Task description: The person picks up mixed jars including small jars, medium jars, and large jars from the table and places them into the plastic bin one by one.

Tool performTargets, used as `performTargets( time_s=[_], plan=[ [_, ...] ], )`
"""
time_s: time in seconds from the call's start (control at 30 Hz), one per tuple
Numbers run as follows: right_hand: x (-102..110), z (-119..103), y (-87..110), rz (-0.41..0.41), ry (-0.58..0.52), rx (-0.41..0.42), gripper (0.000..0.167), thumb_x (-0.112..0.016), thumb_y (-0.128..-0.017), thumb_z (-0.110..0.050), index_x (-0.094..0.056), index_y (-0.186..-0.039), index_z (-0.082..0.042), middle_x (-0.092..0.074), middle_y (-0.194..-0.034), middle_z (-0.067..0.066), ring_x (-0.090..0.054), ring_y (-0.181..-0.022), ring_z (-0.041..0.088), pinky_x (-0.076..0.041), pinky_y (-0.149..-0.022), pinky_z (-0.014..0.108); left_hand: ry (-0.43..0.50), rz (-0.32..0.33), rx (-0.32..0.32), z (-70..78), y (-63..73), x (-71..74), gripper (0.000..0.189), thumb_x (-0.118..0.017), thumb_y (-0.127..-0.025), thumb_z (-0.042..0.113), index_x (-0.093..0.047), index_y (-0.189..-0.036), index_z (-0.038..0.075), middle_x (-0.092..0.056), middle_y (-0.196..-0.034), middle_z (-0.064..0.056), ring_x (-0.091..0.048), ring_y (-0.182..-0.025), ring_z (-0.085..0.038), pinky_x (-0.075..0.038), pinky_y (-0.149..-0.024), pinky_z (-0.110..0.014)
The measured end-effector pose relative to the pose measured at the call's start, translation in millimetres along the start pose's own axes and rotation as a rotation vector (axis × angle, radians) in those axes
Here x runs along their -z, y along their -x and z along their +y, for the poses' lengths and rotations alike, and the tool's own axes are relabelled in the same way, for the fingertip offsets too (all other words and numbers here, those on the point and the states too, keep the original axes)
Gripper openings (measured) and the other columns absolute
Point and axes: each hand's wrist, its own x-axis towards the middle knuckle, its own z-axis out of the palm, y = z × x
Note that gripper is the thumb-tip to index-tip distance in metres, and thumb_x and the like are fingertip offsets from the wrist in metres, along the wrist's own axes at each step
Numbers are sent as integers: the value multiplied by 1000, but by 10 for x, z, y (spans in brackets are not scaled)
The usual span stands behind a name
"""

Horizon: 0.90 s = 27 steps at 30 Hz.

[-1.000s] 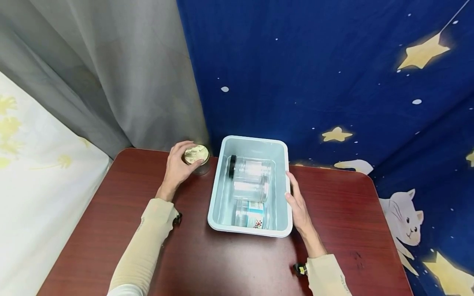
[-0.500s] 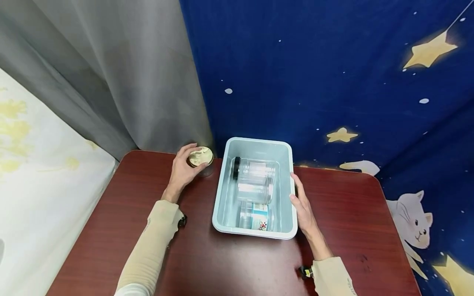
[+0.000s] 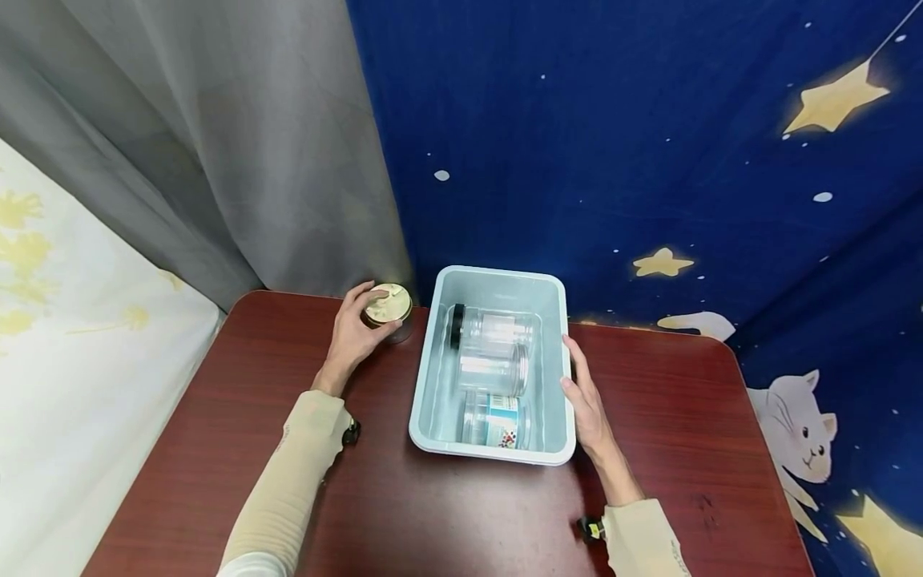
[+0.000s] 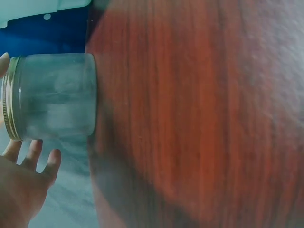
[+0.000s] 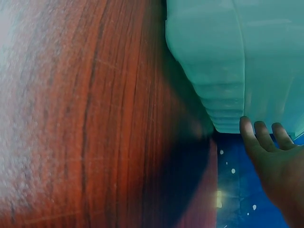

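A clear jar with a gold lid (image 3: 389, 304) stands upright at the table's back edge, left of the bin. My left hand (image 3: 355, 330) grips it around the lid, thumb on the near side and fingers on the far side. In the left wrist view the jar's clear body (image 4: 57, 95) looks empty and its base meets the table. A pale blue plastic bin (image 3: 421, 385) holds three clear jars lying on their sides: one black-lidded jar (image 3: 497, 327), one plain jar (image 3: 490, 369), one with a blue label (image 3: 502, 421). My right hand (image 3: 587, 405) rests against the bin's right rim, fingertips touching its outer wall (image 5: 209, 71).
The dark red wooden table (image 3: 671, 417) ends at a grey curtain (image 3: 303, 160) and a blue star-patterned curtain (image 3: 613, 160) behind. A white patterned cloth (image 3: 86, 353) hangs along the left side.
The whole head view shifts slightly. Both hands keep their places on the gold-lidded jar and the bin, and the jars in the bin lie as before.
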Motion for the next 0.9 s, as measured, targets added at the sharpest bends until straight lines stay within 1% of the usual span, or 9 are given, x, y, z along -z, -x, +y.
performTargets(
  time_s=[0.17,0.37,0.47,0.63,0.77,0.9],
  plan=[
    [0,18,2,5,4,6,59,-39,-101,-14,-27,-158,-25,-26,-161,9,-32,-135,34,-30,-103,20,-23,-1,-2,-28,16,4,54,-89,-73,23,-68,-122,14,-47,-145,-10,-44,-133,-32,-35,-106,-50],
    [1,18,0,4,7,20,58,-39,-101,-13,-27,-158,-24,-27,-161,6,-31,-137,29,-28,-104,19,13,3,1,-42,18,-7,55,-89,-73,21,-67,-123,12,-48,-145,-13,-45,-132,-34,-35,-105,-52],
    [-1,16,-2,1,5,18,58,-39,-101,-13,-27,-158,-24,-27,-161,8,-31,-137,30,-28,-104,19,21,2,15,-54,27,-19,56,-89,-73,21,-66,-124,12,-47,-146,-13,-45,-132,-34,-35,-105,-52],
    [-4,11,-4,1,-5,8,59,-38,-102,-12,-26,-158,-24,-26,-161,11,-33,-135,32,-30,-103,19,40,-2,35,-60,45,-52,61,-89,-74,21,-63,-128,14,-49,-145,-10,-45,-133,-31,-34,-108,-50],
    [-5,12,-3,1,-7,8,59,-38,-101,-13,-26,-158,-24,-26,-161,12,-32,-134,34,-30,-103,20,72,0,51,-74,61,-83,63,-89,-73,17,-61,-130,16,-53,-141,-11,-47,-131,-29,-35,-107,-48],
    [-2,11,-3,-2,-8,12,59,-38,-102,-13,-25,-158,-24,-24,-161,11,-30,-136,36,-29,-103,20,111,-10,86,-84,78,-111,68,-88,-73,12,-57,-133,17,-55,-140,-10,-49,-129,-27,-35,-106,-47]
  ],
)
